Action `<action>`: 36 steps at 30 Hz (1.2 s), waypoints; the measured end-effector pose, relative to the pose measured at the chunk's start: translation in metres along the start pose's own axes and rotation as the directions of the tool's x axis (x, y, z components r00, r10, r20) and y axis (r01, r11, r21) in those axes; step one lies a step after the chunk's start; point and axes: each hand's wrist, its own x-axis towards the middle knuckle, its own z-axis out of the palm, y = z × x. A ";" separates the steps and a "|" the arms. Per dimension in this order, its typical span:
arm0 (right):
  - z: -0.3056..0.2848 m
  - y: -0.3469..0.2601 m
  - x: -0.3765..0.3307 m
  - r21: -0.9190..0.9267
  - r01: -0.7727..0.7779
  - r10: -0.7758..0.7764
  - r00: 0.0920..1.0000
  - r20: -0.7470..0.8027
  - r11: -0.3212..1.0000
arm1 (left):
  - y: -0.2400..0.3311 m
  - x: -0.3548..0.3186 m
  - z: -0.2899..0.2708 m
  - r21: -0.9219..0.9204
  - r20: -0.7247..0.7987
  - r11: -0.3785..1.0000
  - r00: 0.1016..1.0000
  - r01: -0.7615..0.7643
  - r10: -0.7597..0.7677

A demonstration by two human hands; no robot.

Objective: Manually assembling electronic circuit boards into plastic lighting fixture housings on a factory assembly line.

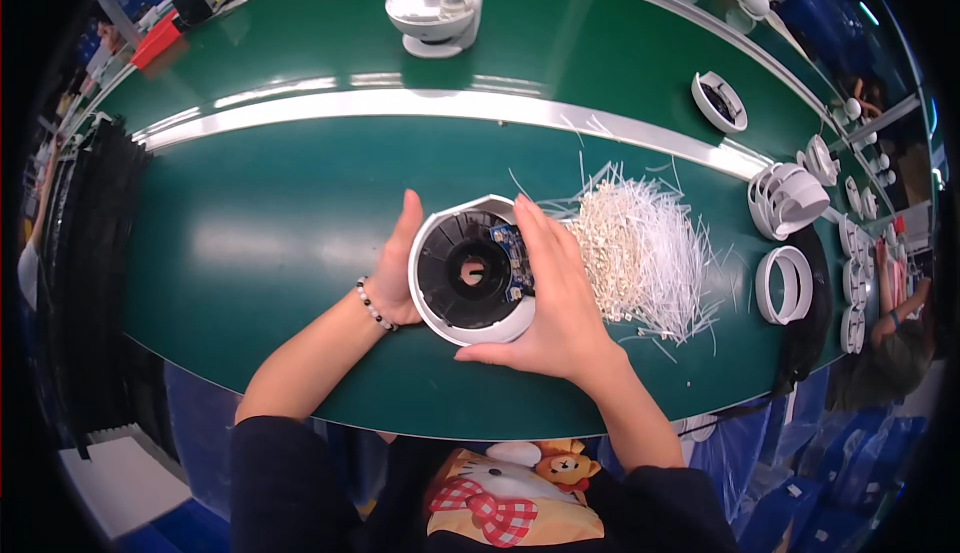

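Both hands hold a round white plastic housing (424,305) above the near part of the green table, its open side facing up. Inside it sits a black ring-shaped insert (450,298) with a hole in the middle. A small blue circuit board (508,241) stands along the insert's right side. My left hand (398,268) supports the left edge, thumb pointing up and fingers hidden behind the housing. My right hand (560,298) wraps the right edge, fingers over the rim beside the board and thumb along the near edge.
A heap of white wires with small connectors (640,253) lies right of my right hand. Farther right are white ring parts (785,286) and stacked housings (790,200). A white device (435,15) stands at the back. Black strips (95,253) hang at the left edge.
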 end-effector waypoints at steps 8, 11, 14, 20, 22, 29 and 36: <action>0.014 -0.006 -0.004 -0.044 -0.026 0.024 0.999 -0.037 0.999 | -0.013 -0.006 -0.013 -0.146 0.128 0.986 0.987 -0.078 0.097; 0.021 -0.005 -0.006 -0.049 -0.027 0.023 0.998 -0.065 0.998 | -0.012 -0.006 -0.003 -0.091 0.055 0.990 0.992 -0.109 0.114; 0.025 -0.007 -0.006 -0.068 -0.025 0.018 0.995 -0.100 0.997 | -0.009 -0.005 0.004 -0.090 0.046 0.985 0.987 -0.149 0.154; 0.030 -0.002 0.002 0.003 0.038 -0.037 0.984 -0.172 0.999 | -0.002 -0.006 0.009 0.004 -0.113 0.966 0.959 -0.260 0.258; 0.032 0.000 0.003 -0.021 0.029 -0.032 0.987 -0.155 0.999 | 0.001 -0.005 0.013 -0.003 -0.192 0.956 0.938 -0.294 0.288; 0.000 0.005 0.002 -0.222 0.317 -0.338 0.939 -0.063 0.922 | 0.010 -0.008 0.004 0.009 -0.160 0.993 0.980 -0.120 0.120; 0.000 0.015 -0.016 -0.125 0.436 -0.450 0.884 -0.122 0.891 | 0.005 0.000 0.004 0.097 -0.142 0.995 0.990 0.023 -0.009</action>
